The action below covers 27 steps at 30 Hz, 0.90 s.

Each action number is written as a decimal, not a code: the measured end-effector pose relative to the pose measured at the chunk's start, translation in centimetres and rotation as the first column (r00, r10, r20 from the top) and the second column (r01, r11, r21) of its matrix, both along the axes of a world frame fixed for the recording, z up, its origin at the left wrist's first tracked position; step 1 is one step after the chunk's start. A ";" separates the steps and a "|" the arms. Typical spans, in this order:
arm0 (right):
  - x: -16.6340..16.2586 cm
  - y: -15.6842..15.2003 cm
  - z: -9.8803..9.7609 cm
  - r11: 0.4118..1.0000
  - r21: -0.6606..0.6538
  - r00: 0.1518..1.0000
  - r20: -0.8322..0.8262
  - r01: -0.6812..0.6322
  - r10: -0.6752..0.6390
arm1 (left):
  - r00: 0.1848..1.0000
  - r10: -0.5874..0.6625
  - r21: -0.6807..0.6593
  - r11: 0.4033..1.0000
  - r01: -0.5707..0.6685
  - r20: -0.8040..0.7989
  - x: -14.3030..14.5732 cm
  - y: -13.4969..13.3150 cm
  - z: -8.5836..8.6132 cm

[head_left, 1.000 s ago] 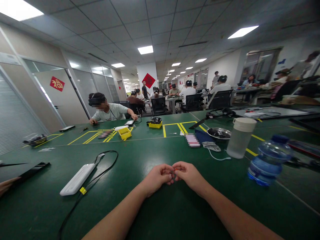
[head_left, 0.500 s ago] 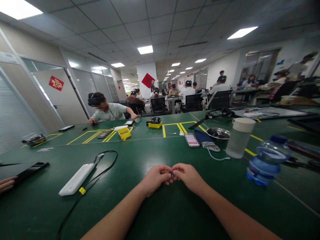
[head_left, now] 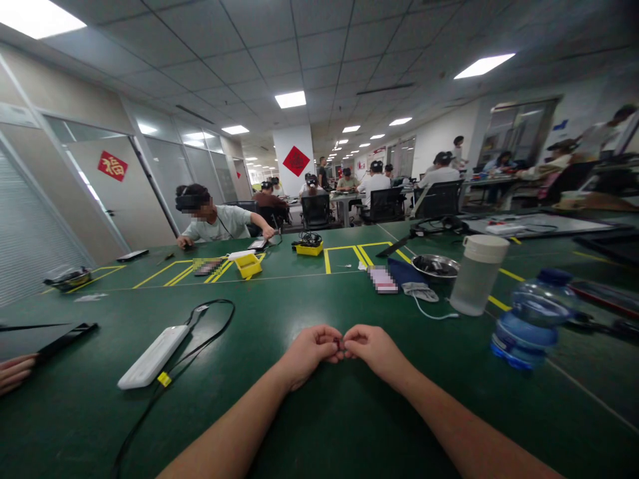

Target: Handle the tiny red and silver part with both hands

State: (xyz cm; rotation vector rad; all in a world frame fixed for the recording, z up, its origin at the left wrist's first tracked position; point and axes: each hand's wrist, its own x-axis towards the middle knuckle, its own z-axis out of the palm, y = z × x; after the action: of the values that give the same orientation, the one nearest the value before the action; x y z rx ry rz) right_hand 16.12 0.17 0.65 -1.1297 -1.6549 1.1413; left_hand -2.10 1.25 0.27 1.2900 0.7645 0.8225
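Note:
My left hand (head_left: 310, 352) and my right hand (head_left: 373, 349) rest together on the green table (head_left: 279, 412), fingertips touching in the middle. Both are closed in a pinch on a tiny dark and reddish object (head_left: 341, 344) held between them; it is too small to name. A white power bank (head_left: 148, 356) with a black cable (head_left: 210, 332) lies to the left of my left forearm.
A frosted cup (head_left: 478, 274) with a white lid and a blue-capped water bottle (head_left: 533, 318) stand at the right. A metal bowl (head_left: 435, 266) and yellow trays (head_left: 248, 265) lie farther back. Another person's fingers (head_left: 14, 372) show at the left edge. A seated person (head_left: 214, 219) works across the table.
My hands have stayed pinched together, shifting only slightly. People in the background have walked about.

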 end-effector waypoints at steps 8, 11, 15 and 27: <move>0.1 0.2 -0.5 0.993 -0.121 0.990 -0.141 -0.010 -0.007 | 0.999 0.035 -0.048 0.998 -0.035 0.000 0.1 -0.1 0.2; 0.1 0.2 -0.5 0.990 -0.143 0.987 -0.162 -0.003 -0.021 | 0.998 0.060 -0.083 0.995 -0.058 0.019 0.1 0.0 0.1; 0.2 0.1 -0.1 0.987 -0.159 0.985 -0.173 -0.001 -0.027 | 0.995 0.085 -0.117 0.990 -0.078 0.050 0.1 0.1 0.0; 0.2 0.2 0.0 0.961 -0.276 0.955 -0.287 -0.004 -0.078 | 0.986 0.095 -0.202 0.977 -0.066 0.135 0.0 0.3 -0.3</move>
State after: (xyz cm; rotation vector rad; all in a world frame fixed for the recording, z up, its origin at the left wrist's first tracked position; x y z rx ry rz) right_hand 16.29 0.32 0.68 -1.0900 -1.2666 1.4707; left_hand -2.15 1.55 -0.03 1.0173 0.7665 0.8727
